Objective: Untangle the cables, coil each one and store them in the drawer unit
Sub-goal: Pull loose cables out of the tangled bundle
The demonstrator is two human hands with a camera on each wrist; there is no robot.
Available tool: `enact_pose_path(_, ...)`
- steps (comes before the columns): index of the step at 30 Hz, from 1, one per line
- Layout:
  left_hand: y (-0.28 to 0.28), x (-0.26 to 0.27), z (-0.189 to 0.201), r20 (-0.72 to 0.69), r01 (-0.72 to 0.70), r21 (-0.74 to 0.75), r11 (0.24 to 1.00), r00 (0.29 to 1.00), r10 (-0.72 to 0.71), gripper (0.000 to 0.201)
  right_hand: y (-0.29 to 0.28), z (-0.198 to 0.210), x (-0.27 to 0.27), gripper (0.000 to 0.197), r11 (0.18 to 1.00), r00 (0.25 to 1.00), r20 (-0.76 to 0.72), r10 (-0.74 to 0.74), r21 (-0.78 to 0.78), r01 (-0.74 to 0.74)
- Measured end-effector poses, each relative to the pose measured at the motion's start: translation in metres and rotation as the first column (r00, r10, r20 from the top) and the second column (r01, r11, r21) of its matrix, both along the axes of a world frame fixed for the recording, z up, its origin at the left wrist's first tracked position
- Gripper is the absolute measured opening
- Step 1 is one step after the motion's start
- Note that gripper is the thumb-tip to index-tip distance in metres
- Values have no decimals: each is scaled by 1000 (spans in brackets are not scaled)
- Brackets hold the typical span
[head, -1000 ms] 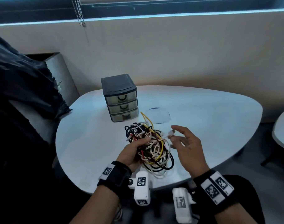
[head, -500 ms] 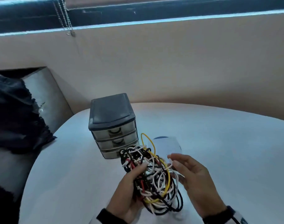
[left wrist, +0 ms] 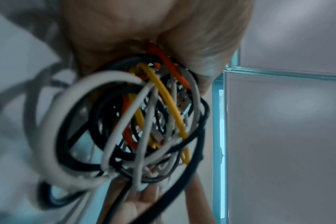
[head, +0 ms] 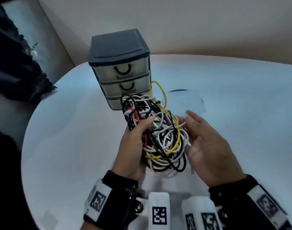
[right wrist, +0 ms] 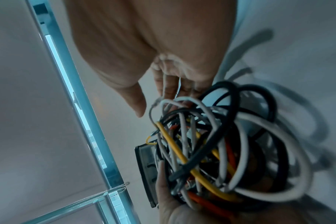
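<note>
— From up top, where's the tangle sitting?

— The cable tangle (head: 160,135) is held up between both hands over the white table (head: 72,146), just in front of the drawer unit (head: 120,67), whose three drawers are all closed. The left hand (head: 133,146) has it from the left side, thumb (head: 146,122) pressed over the top strands and the other fingers wrapped underneath, out of sight. A yellow loop (head: 160,90) sticks up against the drawer fronts.

— And the right hand?

— The right hand (head: 206,146) lies along the bundle's right side, fingers fairly straight and only a little apart, touching the outer white loops. I can't tell if it pinches a single strand.

— The left wrist view?

— Blurry. The tangle (left wrist: 136,124) fills the middle, tucked under the left palm (left wrist: 153,30), with white, black, yellow and orange strands crossing. The right hand's fingers (left wrist: 142,203) show beyond it at the bottom.

— Right wrist?

— The right palm (right wrist: 144,45) is above, its thumb (right wrist: 136,103) pointing free and clear of the wires, while a thin white strand runs over its fingers (right wrist: 173,86). The tangle (right wrist: 220,151) hangs below them, with the left thumb (right wrist: 165,194) clamped on its lower edge and the drawer unit (right wrist: 146,163) behind.
</note>
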State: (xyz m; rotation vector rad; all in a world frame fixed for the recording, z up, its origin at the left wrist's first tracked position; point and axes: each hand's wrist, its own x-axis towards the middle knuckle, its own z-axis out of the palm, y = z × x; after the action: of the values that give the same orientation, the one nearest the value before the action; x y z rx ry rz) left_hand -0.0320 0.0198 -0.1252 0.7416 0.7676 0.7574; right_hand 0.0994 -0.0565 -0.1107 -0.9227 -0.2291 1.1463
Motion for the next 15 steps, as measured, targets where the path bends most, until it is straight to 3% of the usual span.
enact_pose_path(6, -4, -11, -5, -57, -25, -6, 1000, 998, 25, 54, -6, 6, 0, 45, 997, 983, 186, -5, -75, 19)
enact_pose_path(10, -10, -12, -2, -83, -50, -25, 998, 995, 48, 54, -9, 12, -2, 33, 978, 870, 480, -113, -103, 184)
enact_pose_path(15, -14, -12, 6, -48, -103, -45, 994, 994, 101, 45, -19, 17, -13, 12, 963, 853, 477, -210, -52, 266)
